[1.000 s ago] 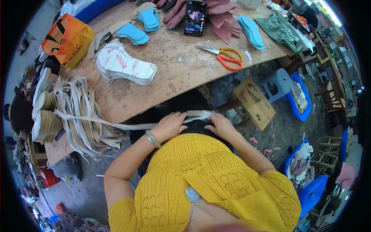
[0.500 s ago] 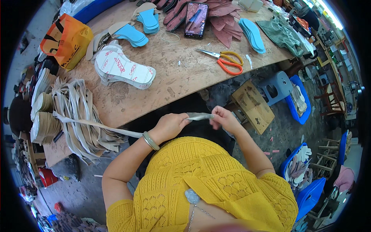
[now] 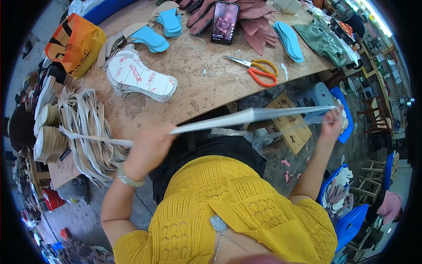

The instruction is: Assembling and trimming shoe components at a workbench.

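A wide wooden worktable (image 3: pixel 206 83) carries a white shoe insole stack (image 3: pixel 143 79), blue insoles (image 3: pixel 169 22), a phone (image 3: pixel 225 22) and orange-handled scissors (image 3: pixel 259 70), with a heap of pale strips (image 3: pixel 90 132) at its left edge. A person in a yellow knit top holds a long pale strip (image 3: pixel 250 116) stretched in front of the table edge. The left hand (image 3: pixel 149 149) is closed around it near the heap, and the right hand (image 3: pixel 332 123) pinches its far end, arm out to the right.
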The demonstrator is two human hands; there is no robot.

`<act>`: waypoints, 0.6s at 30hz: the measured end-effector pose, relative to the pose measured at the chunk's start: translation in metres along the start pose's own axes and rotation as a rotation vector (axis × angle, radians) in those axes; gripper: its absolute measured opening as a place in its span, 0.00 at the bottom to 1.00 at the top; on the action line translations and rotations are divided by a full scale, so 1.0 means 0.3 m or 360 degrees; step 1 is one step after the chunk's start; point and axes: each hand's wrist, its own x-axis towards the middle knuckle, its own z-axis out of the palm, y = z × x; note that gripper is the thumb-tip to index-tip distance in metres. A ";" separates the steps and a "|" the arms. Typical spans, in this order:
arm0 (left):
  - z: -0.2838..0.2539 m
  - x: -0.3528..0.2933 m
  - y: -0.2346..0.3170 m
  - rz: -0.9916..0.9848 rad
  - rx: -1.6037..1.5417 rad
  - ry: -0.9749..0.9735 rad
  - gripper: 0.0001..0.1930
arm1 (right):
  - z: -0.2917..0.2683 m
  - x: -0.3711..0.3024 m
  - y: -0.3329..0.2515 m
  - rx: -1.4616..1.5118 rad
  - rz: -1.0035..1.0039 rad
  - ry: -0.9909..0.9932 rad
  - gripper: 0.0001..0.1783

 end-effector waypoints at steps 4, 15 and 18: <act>-0.152 -0.039 -0.094 -0.0123 0.0116 0.0297 0.04 | -0.240 0.093 -0.241 -0.0331 -0.0529 0.0571 0.09; -0.447 -0.082 -0.620 -0.0451 0.0561 0.0903 0.16 | -0.618 0.017 -0.666 -0.0872 -0.1222 0.1311 0.16; -0.625 -0.120 -0.893 -0.0646 0.0717 0.1006 0.22 | -0.556 0.001 -0.741 -0.0973 -0.1487 0.1489 0.16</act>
